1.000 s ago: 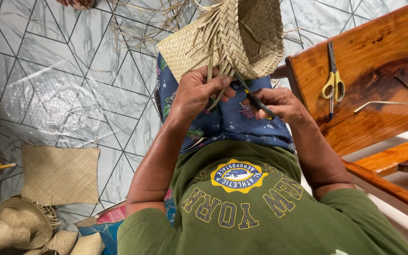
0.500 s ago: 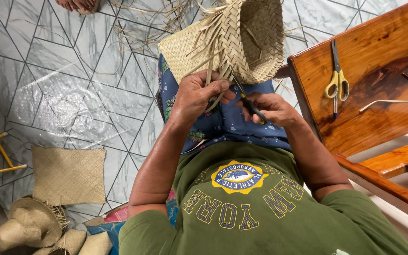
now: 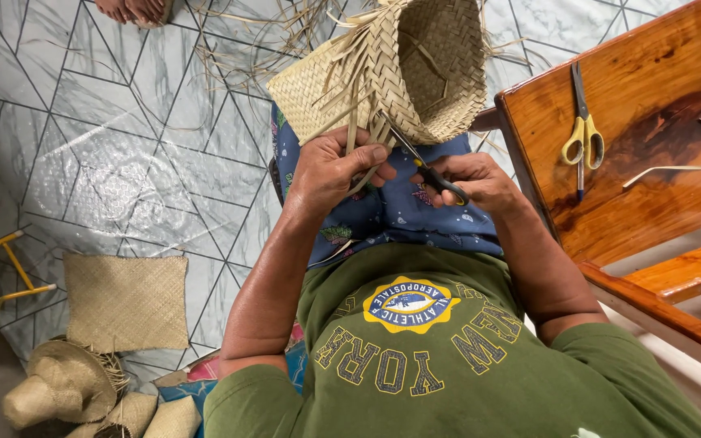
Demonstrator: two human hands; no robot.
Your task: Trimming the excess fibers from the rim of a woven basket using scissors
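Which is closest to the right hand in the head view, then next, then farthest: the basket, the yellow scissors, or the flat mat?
From the right hand:
1. Basket, just above.
2. Yellow scissors, on the wooden bench.
3. Flat mat, on the floor.

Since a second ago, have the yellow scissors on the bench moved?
No. The yellow scissors lie in the same spot on the wooden bench, just left of its dark stain. Only the camera has shifted slightly.

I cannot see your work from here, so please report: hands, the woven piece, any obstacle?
Left hand pinching loose straw strips. Right hand holding dark scissors at woven basket. Nothing in the way.
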